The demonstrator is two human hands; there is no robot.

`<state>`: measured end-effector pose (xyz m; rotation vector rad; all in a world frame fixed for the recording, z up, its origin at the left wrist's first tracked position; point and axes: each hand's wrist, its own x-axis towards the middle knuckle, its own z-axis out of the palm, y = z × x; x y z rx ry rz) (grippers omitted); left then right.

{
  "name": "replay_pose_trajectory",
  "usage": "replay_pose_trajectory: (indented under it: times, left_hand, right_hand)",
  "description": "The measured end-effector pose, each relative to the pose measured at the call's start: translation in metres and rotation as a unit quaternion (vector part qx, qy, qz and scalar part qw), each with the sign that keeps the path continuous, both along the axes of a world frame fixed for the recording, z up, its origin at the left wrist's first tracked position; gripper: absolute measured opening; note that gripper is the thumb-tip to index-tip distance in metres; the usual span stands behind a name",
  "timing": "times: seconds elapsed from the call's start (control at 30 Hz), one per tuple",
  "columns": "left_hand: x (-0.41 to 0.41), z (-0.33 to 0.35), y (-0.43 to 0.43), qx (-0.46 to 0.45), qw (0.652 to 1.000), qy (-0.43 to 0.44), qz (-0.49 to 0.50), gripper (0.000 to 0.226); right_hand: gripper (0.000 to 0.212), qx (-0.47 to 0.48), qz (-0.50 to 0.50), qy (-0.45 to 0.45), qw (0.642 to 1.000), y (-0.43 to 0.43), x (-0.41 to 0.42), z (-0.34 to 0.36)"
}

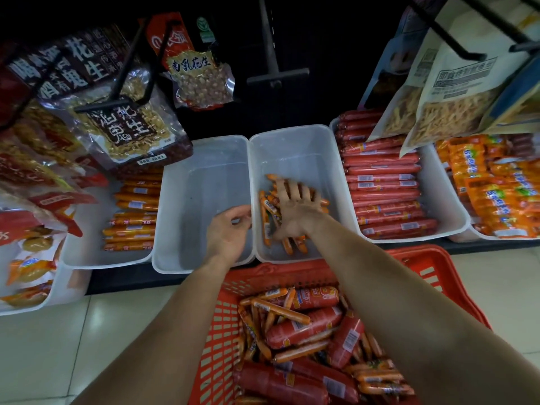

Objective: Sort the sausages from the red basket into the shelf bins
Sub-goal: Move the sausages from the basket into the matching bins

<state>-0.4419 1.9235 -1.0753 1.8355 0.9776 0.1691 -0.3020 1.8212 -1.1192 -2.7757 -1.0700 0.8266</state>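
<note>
The red basket [432, 270] stands on the floor below me, full of thick red sausages [304, 327] and thin orange sausages [280, 308]. Two clear bins sit side by side on the low shelf. The left clear bin [187, 235] holds nothing. The right clear bin [292, 144] holds several thin orange sausages [266, 211]. My right hand [295, 209] lies flat with fingers spread on top of that pile. My left hand [229, 229] hovers at the wall between the two bins, fingers loosely curled, nothing visible in it.
A bin of stacked red sausages [385, 182] stands to the right, then a bin of orange packs [493, 188]. On the left is a bin of orange sausages [133, 211]. Snack bags [125, 124] hang on black hooks above the shelf. Pale floor tiles surround the basket.
</note>
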Motion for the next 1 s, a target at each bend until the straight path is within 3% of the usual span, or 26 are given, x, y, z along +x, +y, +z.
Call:
replay_pose_trajectory:
  times: [0.2,0.6,0.77,1.0]
  left_hand:
    - [-0.002,0.003,-0.001,-0.009,1.0,0.002,-0.005,0.026]
    - [-0.002,0.007,-0.006,-0.019,1.0,-0.005,-0.007,0.027]
    - [-0.001,0.008,-0.006,-0.024,1.0,-0.015,0.006,0.024]
    - [-0.001,0.006,-0.004,-0.04,0.999,-0.02,0.019,0.028]
  right_hand:
    - [0.154,-0.036,-0.106,-0.001,0.994,0.005,-0.01,-0.001]
    - [0.156,-0.054,-0.165,0.024,0.984,0.012,-0.012,0.001]
    - [0.157,-0.092,-0.057,-0.017,0.994,0.013,-0.018,-0.004]
    - [0.149,-0.043,0.127,-0.026,0.991,-0.018,0.024,0.004]
